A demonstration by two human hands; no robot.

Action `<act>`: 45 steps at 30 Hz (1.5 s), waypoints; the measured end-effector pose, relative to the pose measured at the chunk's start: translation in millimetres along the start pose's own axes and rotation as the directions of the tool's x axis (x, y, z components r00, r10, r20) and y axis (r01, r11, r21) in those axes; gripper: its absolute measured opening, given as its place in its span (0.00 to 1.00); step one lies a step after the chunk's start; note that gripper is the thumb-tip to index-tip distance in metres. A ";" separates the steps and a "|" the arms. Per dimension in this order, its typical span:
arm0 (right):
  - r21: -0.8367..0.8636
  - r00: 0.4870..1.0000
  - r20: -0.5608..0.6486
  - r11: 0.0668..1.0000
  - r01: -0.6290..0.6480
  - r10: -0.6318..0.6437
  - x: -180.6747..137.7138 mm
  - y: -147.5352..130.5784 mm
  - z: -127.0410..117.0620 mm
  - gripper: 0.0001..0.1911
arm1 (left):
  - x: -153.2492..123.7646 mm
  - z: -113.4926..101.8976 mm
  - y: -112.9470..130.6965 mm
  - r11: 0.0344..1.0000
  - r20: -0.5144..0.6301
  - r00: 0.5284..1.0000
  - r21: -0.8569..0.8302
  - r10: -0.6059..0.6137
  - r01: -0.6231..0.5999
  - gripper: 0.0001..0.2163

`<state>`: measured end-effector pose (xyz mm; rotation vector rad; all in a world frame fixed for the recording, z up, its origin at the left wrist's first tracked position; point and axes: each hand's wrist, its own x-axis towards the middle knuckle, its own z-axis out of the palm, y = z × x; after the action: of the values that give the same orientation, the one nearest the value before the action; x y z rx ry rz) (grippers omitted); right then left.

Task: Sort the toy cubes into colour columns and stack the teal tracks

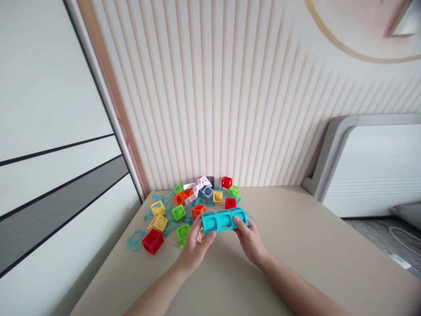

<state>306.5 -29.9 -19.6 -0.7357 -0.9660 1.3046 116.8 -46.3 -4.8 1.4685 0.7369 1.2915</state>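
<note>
A turquoise plastic bar (224, 220) made of three joined open cubes is held level above the beige table (305, 250). My left hand (196, 242) grips its left end with fingers and thumb closed round it. My right hand (250, 238) pinches its right end. Behind the bar lies a scatter of hollow toy cubes: a red one (153, 241), yellow ones (158, 208), green ones (178, 212), an orange one (198, 211) and a white chain of pieces (196, 188).
Thin turquoise flat frame pieces (135, 240) lie among the cubes near the table's left edge. A ribbed wall (230, 109) rises right behind the pile. A white padded headboard or unit (371, 166) stands to the right, with floor (388, 237) below it.
</note>
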 end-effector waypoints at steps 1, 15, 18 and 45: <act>-0.026 1.000 0.019 1.000 0.007 -0.007 -0.4 1.3 -0.9 0.16 | -0.2 -0.3 0.2 1.000 -0.001 1.000 0.005 -0.019 0.019 0.24; -0.350 0.951 0.307 0.926 0.139 -0.027 -12.2 -22.2 -0.1 0.24 | -3.3 -12.1 1.8 0.990 -0.046 0.998 0.132 -0.050 0.056 0.21; -0.409 0.953 0.296 0.893 0.186 -0.062 -12.1 -20.9 -2.2 0.18 | -3.2 -12.5 -1.2 0.992 -0.018 0.998 0.113 -0.062 0.063 0.21; -0.349 0.977 0.189 0.924 0.159 -0.097 -4.5 -16.3 -0.9 0.13 | -3.1 -13.2 -2.2 0.989 -0.019 0.999 0.146 0.037 -0.034 0.22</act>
<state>314.5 -36.7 -6.4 -0.8351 -1.3942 1.0964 103.7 -44.7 -8.9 1.5923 0.8378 1.3050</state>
